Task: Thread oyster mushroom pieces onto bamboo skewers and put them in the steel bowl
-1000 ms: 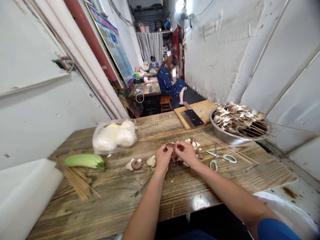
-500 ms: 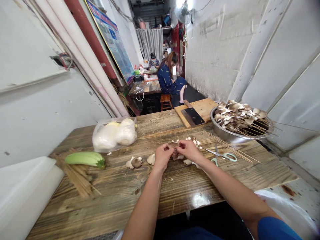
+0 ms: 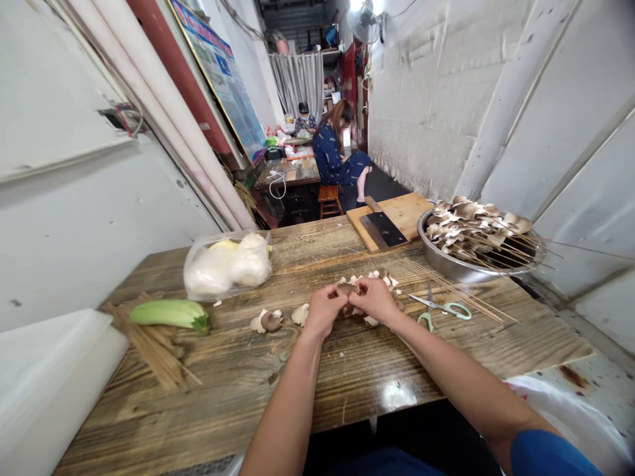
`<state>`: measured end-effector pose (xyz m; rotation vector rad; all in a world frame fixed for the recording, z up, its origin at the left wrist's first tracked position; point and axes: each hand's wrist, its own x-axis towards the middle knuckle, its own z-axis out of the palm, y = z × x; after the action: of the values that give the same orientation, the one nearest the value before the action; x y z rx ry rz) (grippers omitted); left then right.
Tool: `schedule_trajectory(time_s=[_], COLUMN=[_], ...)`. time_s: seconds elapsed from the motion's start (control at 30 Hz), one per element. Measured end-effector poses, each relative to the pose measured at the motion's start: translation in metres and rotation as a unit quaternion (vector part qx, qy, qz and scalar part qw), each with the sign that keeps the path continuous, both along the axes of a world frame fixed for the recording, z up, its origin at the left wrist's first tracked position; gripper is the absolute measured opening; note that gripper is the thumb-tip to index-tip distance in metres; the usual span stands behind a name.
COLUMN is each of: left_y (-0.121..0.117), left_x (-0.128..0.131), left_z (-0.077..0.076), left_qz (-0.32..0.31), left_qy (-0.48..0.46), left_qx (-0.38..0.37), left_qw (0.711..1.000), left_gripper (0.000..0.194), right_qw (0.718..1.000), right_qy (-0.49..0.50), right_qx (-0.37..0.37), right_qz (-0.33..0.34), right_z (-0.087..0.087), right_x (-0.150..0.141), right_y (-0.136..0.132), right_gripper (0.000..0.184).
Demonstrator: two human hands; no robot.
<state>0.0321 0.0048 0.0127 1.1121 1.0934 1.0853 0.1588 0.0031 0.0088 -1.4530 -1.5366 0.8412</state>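
Observation:
Between my two hands, above the wooden table (image 3: 223, 390), is a brown oyster mushroom (image 3: 348, 289). My left hand (image 3: 325, 307) pinches it from the left, fingers closed. My right hand (image 3: 373, 299) grips its other side, also closed. Loose mushroom pieces (image 3: 384, 277) lie behind and beneath my hands, partly hidden by them. A pale mushroom piece (image 3: 300, 315) rests just left of my left hand, and a brown and white mushroom clump (image 3: 266, 321) farther left. Green-handled scissors (image 3: 441, 306) lie spread apart to the right, beside several thin bamboo skewers (image 3: 454, 291).
A metal bowl (image 3: 446, 263) of skewered mushrooms stands at the right. Behind is a cleaver (image 3: 384, 229) on a cutting board (image 3: 409, 211). A bagged pale food (image 3: 228, 268), a green squash (image 3: 169, 315) and a skewer bundle (image 3: 156, 360) lie left. Two people sit in the background.
My hands stay close together around the mushroom, with small shifts of the fingers. The mushroom's brown cap shows a little more now. The other things lie as before.

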Motion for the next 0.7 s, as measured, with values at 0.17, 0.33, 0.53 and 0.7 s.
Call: schedule_trajectory(time_s=[0.17,0.33,0.53,0.7], left_y=[0.002,0.007,0.013,0.021], left_x=[-0.001,-0.007,-0.013,-0.073], left_z=[-0.002,-0.013,-0.011,-0.005], left_qz=[0.018,0.073,0.042,0.216], left_qy=[0.030,0.175,0.135,0.372], left_qx=[0.020,0.081,0.061,0.134], left_qw=[0.999,0.978,0.988,0.893], left_gripper=[0.007,0.007,0.035,0.021], right_qw=[0.997,0.982,0.960,0.949], right_qy=[-0.055,-0.149,-0.266,-0.261], right_qx=[0.024,0.061,0.056,0.121], right_qz=[-0.046,-0.096,-0.068,-0.126], right_z=[0.003,0.009,0.012,0.014], right_x=[0.000,0.016,0.036,0.036], right_y=[0.000,0.008,0.016,0.012], right_gripper=[0.007,0.011,0.019,0.027])
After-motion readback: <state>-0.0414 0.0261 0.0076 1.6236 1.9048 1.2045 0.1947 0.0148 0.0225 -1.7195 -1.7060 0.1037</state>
